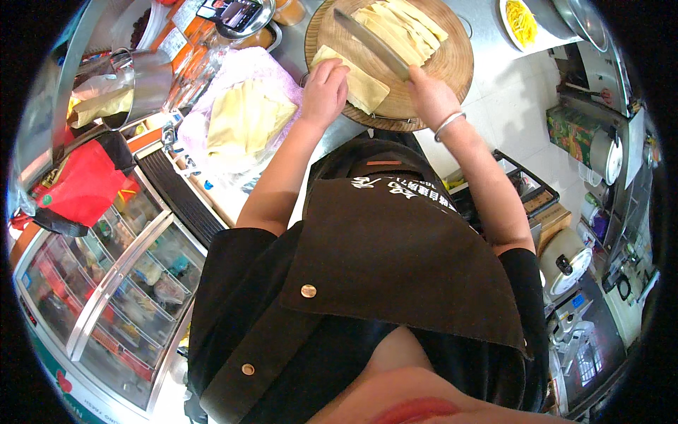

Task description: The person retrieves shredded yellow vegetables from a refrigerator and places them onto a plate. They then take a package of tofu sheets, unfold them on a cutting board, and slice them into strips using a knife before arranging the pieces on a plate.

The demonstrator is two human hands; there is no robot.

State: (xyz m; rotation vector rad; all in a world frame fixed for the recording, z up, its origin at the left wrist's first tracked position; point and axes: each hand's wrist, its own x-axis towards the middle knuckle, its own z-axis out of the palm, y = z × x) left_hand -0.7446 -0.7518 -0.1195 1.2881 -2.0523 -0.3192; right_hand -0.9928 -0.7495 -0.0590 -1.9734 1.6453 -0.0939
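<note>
My right hand (431, 98) grips the handle end of a cleaver (373, 45), its long blade slanting across a round wooden chopping board (458, 58). Under the fingertips of my left hand (324, 90) lies a folded pale-yellow sheet, apparently tofu skin (365, 87), on the board's near left side. Beyond the blade, cut strips of the same sheet (408, 26) are heaped on the board. To the left of my left forearm, a stack of uncut yellow sheets (246, 119) rests on a pink towel (254, 63).
A white dish of yellow shreds (522, 24) stands at the far right of the metal counter. Orange packets (185, 37), a phone (230, 13) and a steel pot (151, 79) crowd the left. A glass-topped display fridge (122, 286) stands lower left; a lidded pot (567, 259) is at right.
</note>
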